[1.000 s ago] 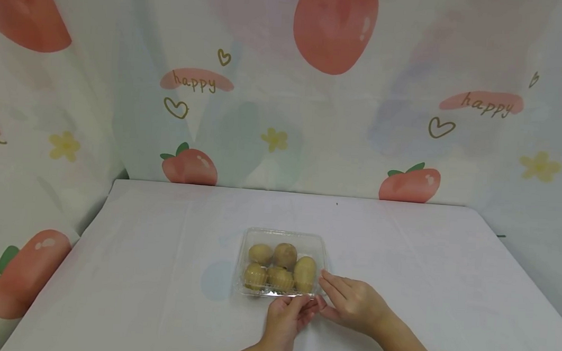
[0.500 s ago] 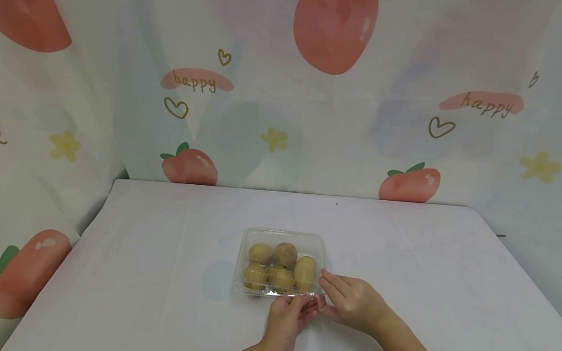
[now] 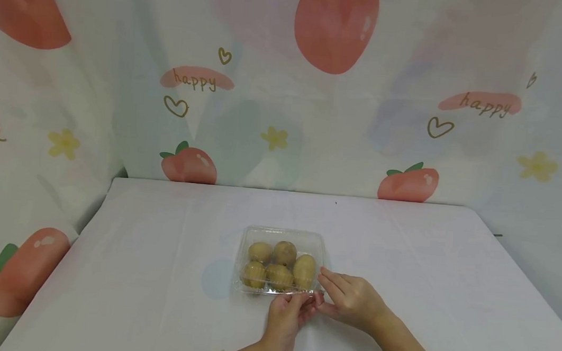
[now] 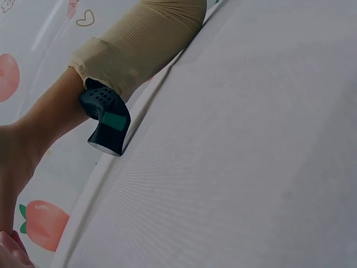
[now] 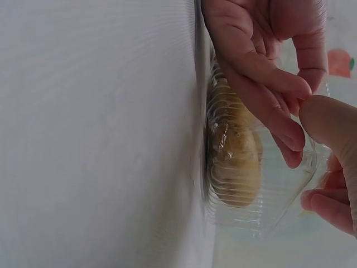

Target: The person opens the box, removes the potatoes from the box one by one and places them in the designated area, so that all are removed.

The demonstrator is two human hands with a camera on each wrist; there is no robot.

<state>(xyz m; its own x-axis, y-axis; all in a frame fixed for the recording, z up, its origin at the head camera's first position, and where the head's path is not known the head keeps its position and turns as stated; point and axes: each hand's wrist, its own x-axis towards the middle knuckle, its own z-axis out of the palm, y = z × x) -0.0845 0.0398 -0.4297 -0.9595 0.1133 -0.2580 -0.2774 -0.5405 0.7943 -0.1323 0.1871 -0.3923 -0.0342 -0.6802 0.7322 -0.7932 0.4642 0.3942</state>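
a clear plastic container (image 3: 313,244) is noted resting on the white-covered table (image 3: 137,274), with five potato-like items (image 3: 304,271) held inside. its near rim is pinched by the left hand (image 3: 282,317) between thumb and fingers, while its near right corner is grasped by the right hand (image 3: 353,302) (fingertips of both seen close together there)

At six o'clock, a table (image 3: 114,273) is covered in white. At twelve, a pale backdrop (image 3: 320,146) is hung, printed with red fruit (image 3: 336,30), yellow flowers (image 3: 274,138), hearts (image 3: 184,108) and the word "happy" (image 3: 195,79); similar sheeting (image 3: 18,183) is seen at nine and three. Everything is dimly lit.
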